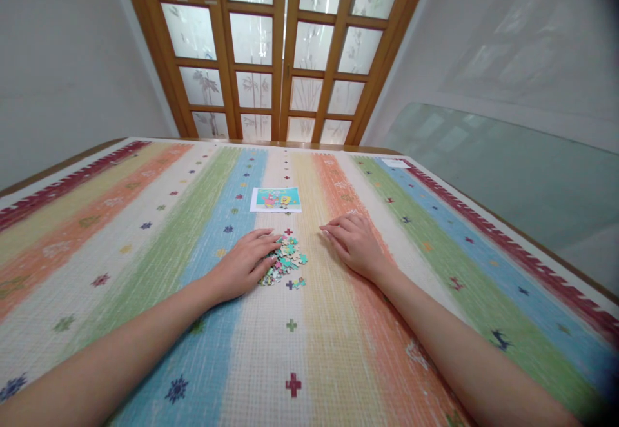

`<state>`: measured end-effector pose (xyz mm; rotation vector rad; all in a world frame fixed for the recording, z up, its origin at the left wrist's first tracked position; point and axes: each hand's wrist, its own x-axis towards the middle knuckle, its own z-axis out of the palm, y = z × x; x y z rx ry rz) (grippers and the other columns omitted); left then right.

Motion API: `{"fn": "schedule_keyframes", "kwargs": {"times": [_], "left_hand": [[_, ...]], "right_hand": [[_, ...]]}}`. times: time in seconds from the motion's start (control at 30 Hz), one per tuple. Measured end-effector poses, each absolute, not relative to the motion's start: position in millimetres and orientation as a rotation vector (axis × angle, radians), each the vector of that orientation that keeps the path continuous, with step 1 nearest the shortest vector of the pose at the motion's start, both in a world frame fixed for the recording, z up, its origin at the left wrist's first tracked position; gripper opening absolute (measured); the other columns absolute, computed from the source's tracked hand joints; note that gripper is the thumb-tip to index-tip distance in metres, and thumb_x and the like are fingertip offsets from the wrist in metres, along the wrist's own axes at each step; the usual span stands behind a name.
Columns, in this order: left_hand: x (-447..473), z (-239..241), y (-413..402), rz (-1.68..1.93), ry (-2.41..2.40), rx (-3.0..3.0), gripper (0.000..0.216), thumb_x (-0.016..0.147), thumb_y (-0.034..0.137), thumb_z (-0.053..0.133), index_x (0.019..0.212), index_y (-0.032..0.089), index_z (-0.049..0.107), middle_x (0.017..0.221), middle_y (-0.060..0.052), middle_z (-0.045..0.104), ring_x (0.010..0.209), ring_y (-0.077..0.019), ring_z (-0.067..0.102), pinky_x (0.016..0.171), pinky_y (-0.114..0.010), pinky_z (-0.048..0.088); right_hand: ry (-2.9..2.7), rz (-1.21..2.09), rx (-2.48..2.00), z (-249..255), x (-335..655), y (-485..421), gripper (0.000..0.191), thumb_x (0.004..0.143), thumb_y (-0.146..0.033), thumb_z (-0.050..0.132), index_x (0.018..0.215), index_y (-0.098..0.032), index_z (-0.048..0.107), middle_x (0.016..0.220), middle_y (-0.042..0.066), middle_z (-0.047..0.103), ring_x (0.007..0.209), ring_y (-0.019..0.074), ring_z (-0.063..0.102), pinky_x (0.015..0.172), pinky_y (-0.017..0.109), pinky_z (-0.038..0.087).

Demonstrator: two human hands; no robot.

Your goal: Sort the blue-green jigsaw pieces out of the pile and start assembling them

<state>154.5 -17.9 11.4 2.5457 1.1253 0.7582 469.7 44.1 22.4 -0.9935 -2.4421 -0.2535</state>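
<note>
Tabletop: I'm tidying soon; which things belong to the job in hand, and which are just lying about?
In the job:
puzzle pieces, left hand on them
picture card, probably, beyond the pieces

Lying about:
white slip, far right, apparently
tablecloth, just underneath

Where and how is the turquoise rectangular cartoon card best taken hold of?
Probably pinch the card at its right edge, coming from the right: it lies flat, that edge is uncovered, and the right hand is on that side.

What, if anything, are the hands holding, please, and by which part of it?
The left hand touches the puzzle pieces, any grip unclear; the right hand shows nothing held.
</note>
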Motion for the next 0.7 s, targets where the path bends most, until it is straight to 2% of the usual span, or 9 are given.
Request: {"fn": "schedule_keyframes", "kwargs": {"times": [0.27, 0.43, 0.6, 0.7], "left_hand": [[153.7, 22.2, -18.6, 0.947, 0.974, 2.389, 0.037, 0.102, 0.025, 0.046, 0.137, 0.024, 0.058, 0.141, -0.008, 0.061, 0.135, -0.0236, 0.051, 0.116, -0.052, 0.040], [153.6, 25.4, -19.1, 0.959, 0.997, 2.157, 0.036, 0.102, 0.032, 0.049, 0.135, 0.024, 0.061, 0.136, -0.009, 0.064, 0.125, -0.0229, 0.059, 0.111, -0.047, 0.045], [154.0, 28.1, -21.6, 0.873, 0.965, 2.080, 0.037, 0.101, 0.032, 0.050, 0.136, 0.026, 0.060, 0.140, -0.008, 0.062, 0.129, -0.0234, 0.058, 0.113, -0.049, 0.044], [153.8, 29.4, -22.1, 0.837, 0.921, 2.116, 0.038, 0.101, 0.031, 0.050, 0.138, 0.028, 0.059, 0.143, -0.008, 0.060, 0.132, -0.0233, 0.056, 0.115, -0.050, 0.042]], "right_hand": [[-2.370, -0.030, -0.903, 25.2, 446.8, 28.4, 0.027, 0.104, -0.030, 0.048, 0.109, -0.019, 0.072, 0.098, 0.009, 0.072, 0.096, 0.0240, 0.058, 0.089, 0.042, 0.040], [-2.301, 0.231, -0.918, 25.0, 410.4, 11.1, 0.021, 0.101, -0.028, 0.053, 0.109, -0.021, 0.072, 0.098, 0.007, 0.073, 0.097, 0.0229, 0.060, 0.086, 0.040, 0.041], [-2.214, 0.327, -1.050, 22.5, 394.9, 5.2, 0.010, 0.096, -0.027, 0.062, 0.095, -0.023, 0.071, 0.096, 0.005, 0.073, 0.097, 0.0234, 0.060, 0.088, 0.041, 0.039], [-2.212, 0.373, -1.041, 20.6, 394.5, 6.8, 0.009, 0.096, -0.029, 0.064, 0.094, -0.024, 0.070, 0.095, 0.004, 0.072, 0.097, 0.0225, 0.059, 0.088, 0.039, 0.038]]}}
